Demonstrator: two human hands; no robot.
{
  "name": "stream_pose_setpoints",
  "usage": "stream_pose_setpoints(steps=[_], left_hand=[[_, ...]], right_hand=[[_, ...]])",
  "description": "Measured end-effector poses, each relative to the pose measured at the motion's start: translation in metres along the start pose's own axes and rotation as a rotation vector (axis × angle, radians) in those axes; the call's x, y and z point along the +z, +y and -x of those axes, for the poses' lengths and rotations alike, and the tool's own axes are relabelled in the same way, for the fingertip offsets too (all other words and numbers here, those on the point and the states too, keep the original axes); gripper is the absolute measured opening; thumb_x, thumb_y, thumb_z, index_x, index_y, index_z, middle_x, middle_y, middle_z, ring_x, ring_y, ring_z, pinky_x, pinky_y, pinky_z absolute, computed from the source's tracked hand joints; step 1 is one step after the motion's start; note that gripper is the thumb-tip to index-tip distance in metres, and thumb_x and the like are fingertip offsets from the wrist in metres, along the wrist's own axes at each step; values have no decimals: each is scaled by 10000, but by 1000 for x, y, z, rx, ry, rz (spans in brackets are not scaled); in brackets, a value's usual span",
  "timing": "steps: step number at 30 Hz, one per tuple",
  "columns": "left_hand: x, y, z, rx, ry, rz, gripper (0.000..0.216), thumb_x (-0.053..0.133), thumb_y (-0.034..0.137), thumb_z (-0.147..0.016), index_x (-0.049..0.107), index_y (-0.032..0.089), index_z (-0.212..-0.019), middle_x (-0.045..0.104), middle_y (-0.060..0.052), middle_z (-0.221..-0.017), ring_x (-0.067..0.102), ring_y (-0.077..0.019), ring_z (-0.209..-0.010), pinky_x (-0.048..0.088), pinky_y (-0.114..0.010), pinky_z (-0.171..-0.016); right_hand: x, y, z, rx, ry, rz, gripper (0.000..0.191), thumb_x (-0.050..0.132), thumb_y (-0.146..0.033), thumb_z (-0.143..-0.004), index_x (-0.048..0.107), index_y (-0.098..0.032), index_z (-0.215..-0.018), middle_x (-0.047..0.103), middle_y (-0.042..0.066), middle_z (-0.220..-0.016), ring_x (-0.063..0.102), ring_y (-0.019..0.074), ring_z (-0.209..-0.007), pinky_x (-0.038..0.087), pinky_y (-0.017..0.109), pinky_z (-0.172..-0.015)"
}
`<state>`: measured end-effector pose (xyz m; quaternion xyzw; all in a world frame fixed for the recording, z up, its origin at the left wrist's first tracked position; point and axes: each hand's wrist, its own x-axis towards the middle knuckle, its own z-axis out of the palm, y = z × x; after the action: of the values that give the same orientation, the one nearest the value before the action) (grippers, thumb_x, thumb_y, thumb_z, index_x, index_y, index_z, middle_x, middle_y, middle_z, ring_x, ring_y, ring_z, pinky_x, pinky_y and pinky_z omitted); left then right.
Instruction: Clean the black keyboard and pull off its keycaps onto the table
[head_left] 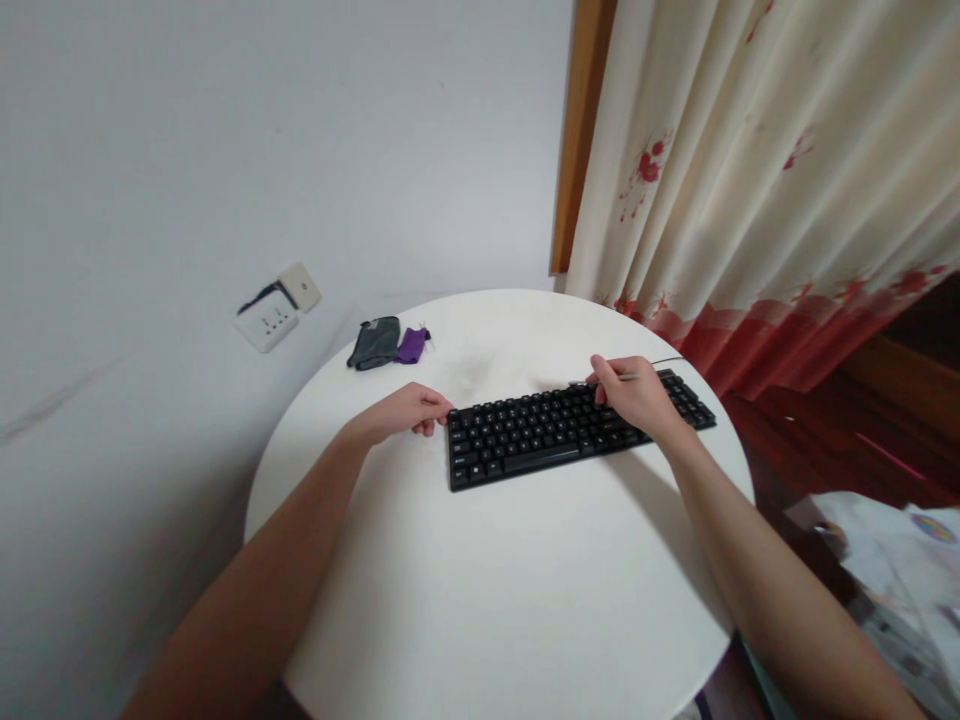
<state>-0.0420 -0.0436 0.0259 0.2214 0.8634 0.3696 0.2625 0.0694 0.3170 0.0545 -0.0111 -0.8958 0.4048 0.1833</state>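
A black keyboard (540, 455) lies flat and slightly slanted on a round white table (480, 580). At its far left corner is my left hand (409, 410), closed with thumb and fingertips gripping the edge. My right hand (634, 392) is closed over the back row of keys, right of the middle. From its grip sticks out the end of a thin, light-coloured stick (628, 377). The stick's other end, by the keys, is too small to make out.
Behind my left hand lie a folded dark grey cloth (375, 343) and a small purple cloth piece (411, 345). A cable (667, 360) runs behind the keyboard. A wall socket (268, 320) is at left, a curtain (712, 200) at right, white bags (900, 560) on the lower right.
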Motion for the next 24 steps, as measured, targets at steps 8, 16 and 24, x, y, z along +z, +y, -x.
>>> stream_pose_setpoints(steps=[8,16,24], left_hand=[[0,0,0,-5,7,1,362,595,477,-785,746,160,-875,700,-63,-817,588,-130,-600,415,-228,-537],[0,2,0,-23,8,7,340,608,458,-768,748,167,-874,703,-60,-821,582,-126,-594,408,-221,-532],[0,1,0,-10,2,0,355,598,478,-785,745,166,-869,702,-61,-815,583,-128,-593,408,-221,-527]], right_hand=[[-14,-12,7,26,-50,71,534,423,-484,-925,709,-132,-644,628,49,-479,571,165,-471,417,270,-566],[-28,-15,12,68,-121,103,519,431,-468,-913,702,-143,-613,581,30,-417,490,138,-390,365,266,-488],[-37,-15,14,122,-140,121,505,440,-466,-906,701,-151,-611,593,30,-425,474,127,-379,353,257,-463]])
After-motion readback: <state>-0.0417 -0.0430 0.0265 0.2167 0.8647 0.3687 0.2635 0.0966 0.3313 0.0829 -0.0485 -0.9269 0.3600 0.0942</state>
